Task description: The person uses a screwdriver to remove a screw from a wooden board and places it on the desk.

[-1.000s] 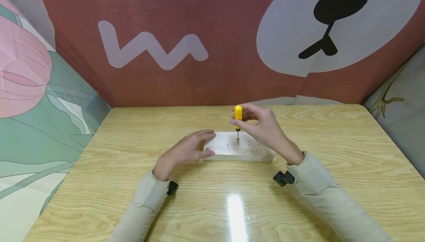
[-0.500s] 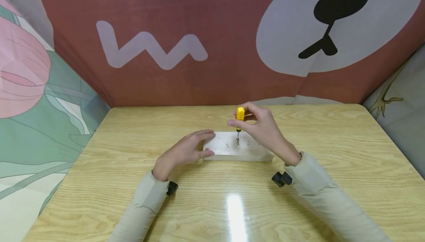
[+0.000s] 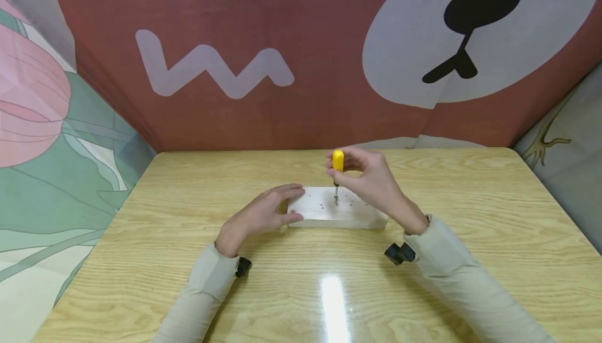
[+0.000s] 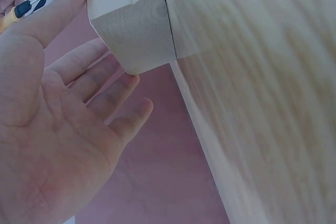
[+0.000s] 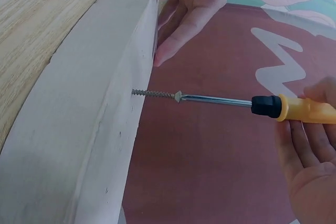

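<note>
A pale wooden block (image 3: pixel 315 209) lies flat on the table, its top dotted with small holes. My left hand (image 3: pixel 263 212) holds the block's left end, thumb at the near edge and fingers along the far side. A yellow-handled screwdriver (image 3: pixel 337 161) stands nearly upright in my right hand (image 3: pixel 371 178), pinched between thumb and fingers. In the right wrist view the shaft's tip meets the head of a screw (image 5: pixel 155 94). The screw's point is in the block and most of its thread shows above the surface.
The light wood-grain table (image 3: pixel 197 175) carries the block near its back edge. Behind rises a red printed cloth backdrop (image 3: pixel 263 123), with patterned cloth at both sides. A wrist camera (image 3: pixel 400 253) sits by the right cuff, another camera (image 3: pixel 243 267) by the left.
The screwdriver's handle leaned slightly right half a second ago and is back near upright. My right thumb and fingers shifted around the handle. Left hand and block stay put.
</note>
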### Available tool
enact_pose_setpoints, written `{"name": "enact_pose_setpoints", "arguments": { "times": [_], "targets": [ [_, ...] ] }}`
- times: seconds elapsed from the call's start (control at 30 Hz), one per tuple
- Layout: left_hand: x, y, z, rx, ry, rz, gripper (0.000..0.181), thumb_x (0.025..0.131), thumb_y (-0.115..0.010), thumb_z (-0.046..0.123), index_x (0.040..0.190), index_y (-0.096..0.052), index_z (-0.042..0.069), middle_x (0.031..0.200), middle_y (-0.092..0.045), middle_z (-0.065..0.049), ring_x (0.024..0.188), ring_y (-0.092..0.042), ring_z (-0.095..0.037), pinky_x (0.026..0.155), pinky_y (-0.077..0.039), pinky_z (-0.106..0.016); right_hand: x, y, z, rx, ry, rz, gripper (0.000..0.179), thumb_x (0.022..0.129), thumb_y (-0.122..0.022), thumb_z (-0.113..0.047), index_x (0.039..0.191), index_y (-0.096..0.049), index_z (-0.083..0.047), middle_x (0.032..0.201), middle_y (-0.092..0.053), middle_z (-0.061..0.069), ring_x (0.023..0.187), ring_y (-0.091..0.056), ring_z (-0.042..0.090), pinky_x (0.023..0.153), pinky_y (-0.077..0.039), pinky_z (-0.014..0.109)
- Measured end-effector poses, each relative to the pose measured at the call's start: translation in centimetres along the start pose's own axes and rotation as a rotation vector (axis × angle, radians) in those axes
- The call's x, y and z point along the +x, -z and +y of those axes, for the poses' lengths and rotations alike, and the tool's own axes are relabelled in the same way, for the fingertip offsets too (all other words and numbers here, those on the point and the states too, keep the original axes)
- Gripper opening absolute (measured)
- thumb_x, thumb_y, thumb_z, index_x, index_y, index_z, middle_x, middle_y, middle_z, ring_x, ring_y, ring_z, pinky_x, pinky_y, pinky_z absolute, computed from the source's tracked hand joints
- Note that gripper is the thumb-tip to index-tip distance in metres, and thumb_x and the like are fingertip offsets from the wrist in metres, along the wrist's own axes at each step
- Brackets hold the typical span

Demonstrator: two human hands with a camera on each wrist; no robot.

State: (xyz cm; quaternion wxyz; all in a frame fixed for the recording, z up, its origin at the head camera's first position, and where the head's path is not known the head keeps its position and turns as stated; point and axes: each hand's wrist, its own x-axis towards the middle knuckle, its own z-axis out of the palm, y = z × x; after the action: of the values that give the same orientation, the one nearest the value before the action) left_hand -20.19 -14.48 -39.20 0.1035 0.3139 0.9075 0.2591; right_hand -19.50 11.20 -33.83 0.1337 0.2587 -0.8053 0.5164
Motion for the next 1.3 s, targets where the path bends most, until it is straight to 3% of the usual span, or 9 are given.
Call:
{"name": "enact_pose_setpoints", "arguments": {
  "times": [0.2, 0.37, 0.57, 0.73, 0.97, 1.17, 1.3],
  "targets": [
    [-0.06, 0.01, 0.06, 0.002, 0.002, -0.002, 0.064, 0.094, -0.069, 0.034, 0.147, -0.047, 0.007, 0.157, -0.041, -0.012, 0.146, -0.037, -0.029, 0.122, -0.030, -0.045, -0.04, -0.25, 0.24, -0.009, -0.008, -0.018, 0.023, 0.084, -0.079, -0.011, 0.105, -0.072, -0.005, 0.094, -0.075, 0.009, 0.079, -0.072, 0.017, 0.070, -0.059, 0.019],
    [-0.07, -0.05, 0.01, 0.005, 0.001, -0.001, 0.063, 0.094, -0.069, 0.034, 0.147, -0.047, 0.008, 0.157, -0.041, -0.011, 0.146, -0.037, -0.029, 0.122, -0.030, -0.045, -0.09, -0.23, 0.46, -0.027, 0.037, 0.003, 0.027, 0.078, -0.084, -0.010, 0.103, -0.073, -0.006, 0.092, -0.071, 0.006, 0.078, -0.069, 0.016, 0.071, -0.059, 0.019],
    [-0.07, -0.02, 0.00, 0.011, 0.004, 0.001, 0.063, 0.094, -0.069, 0.034, 0.147, -0.047, 0.008, 0.157, -0.041, -0.011, 0.146, -0.037, -0.029, 0.122, -0.030, -0.045, -0.09, 0.06, 0.31, -0.064, 0.027, 0.016, 0.038, 0.076, -0.085, -0.010, 0.111, -0.071, -0.005, 0.093, -0.074, 0.006, 0.077, -0.071, 0.015, 0.071, -0.059, 0.019],
    [-0.12, 0.04, 0.03, 0.008, 0.012, 0.002, 0.063, 0.094, -0.069, 0.034, 0.147, -0.047, 0.008, 0.157, -0.041, -0.011, 0.146, -0.037, -0.029, 0.122, -0.031, -0.045, -0.11, 0.10, 0.09, -0.070, -0.020, -0.001, 0.035, 0.082, -0.082, -0.011, 0.114, -0.068, -0.005, 0.093, -0.076, 0.007, 0.080, -0.072, 0.016, 0.074, -0.059, 0.018],
    [-0.11, 0.02, -0.01, -0.001, 0.010, 0.002, 0.064, 0.093, -0.070, 0.034, 0.147, -0.048, 0.007, 0.157, -0.041, -0.012, 0.146, -0.037, -0.029, 0.122, -0.031, -0.045, -0.18, -0.16, 0.00, 0.006, -0.064, -0.029, 0.022, 0.091, -0.069, -0.004, 0.113, -0.065, -0.002, 0.105, -0.073, 0.010, 0.091, -0.071, 0.019, 0.080, -0.059, 0.021],
    [-0.02, -0.06, -0.17, 0.003, -0.002, 0.001, 0.064, 0.094, -0.069, 0.034, 0.147, -0.047, 0.007, 0.157, -0.040, -0.014, 0.146, -0.037, -0.030, 0.122, -0.031, -0.046, -0.09, -0.37, 0.09, -0.001, -0.064, -0.052, 0.022, 0.098, -0.062, -0.010, 0.117, -0.058, 0.000, 0.108, -0.069, 0.014, 0.094, -0.068, 0.022, 0.087, -0.059, 0.030],
    [0.01, -0.07, -0.22, 0.005, 0.002, -0.003, 0.064, 0.094, -0.068, 0.035, 0.148, -0.046, 0.007, 0.157, -0.040, -0.013, 0.147, -0.036, -0.030, 0.122, -0.030, -0.046, -0.08, -0.42, 0.10, -0.012, -0.046, -0.044, 0.022, 0.097, -0.065, -0.012, 0.113, -0.057, 0.000, 0.102, -0.067, 0.012, 0.088, -0.065, 0.022, 0.086, -0.058, 0.028]
  ]
}}
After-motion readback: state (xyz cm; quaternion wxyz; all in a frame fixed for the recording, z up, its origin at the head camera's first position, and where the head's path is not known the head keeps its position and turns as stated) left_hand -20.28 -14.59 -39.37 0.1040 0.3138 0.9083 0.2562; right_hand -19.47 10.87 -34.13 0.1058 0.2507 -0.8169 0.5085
